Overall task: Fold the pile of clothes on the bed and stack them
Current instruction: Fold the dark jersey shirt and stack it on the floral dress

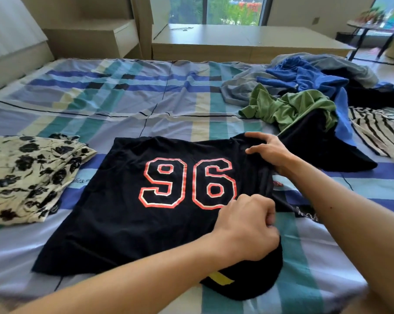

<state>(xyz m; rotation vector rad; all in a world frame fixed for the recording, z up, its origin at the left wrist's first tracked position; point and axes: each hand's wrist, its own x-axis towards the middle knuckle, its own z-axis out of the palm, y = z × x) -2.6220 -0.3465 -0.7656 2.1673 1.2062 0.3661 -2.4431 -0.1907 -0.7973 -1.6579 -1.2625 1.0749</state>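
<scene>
The left forearm was reached in from the lower left, with the left hand (245,227) bunched up and pinching the near right edge of the black cotton T-shirt printed with a red-outlined "96" (123,214). The right hand (268,152) was curled over the shirt's far right corner. The shirt was laid pretty flat on the blue-and-teal plaid bedsheet (146,98), between a folded cream floral garment (28,177) and the messy pile of unfolded clothes (304,100).

place: home bedroom; evidence: bed (123,98) in plaid sheet; loose clothes (304,98); window (218,10)
</scene>
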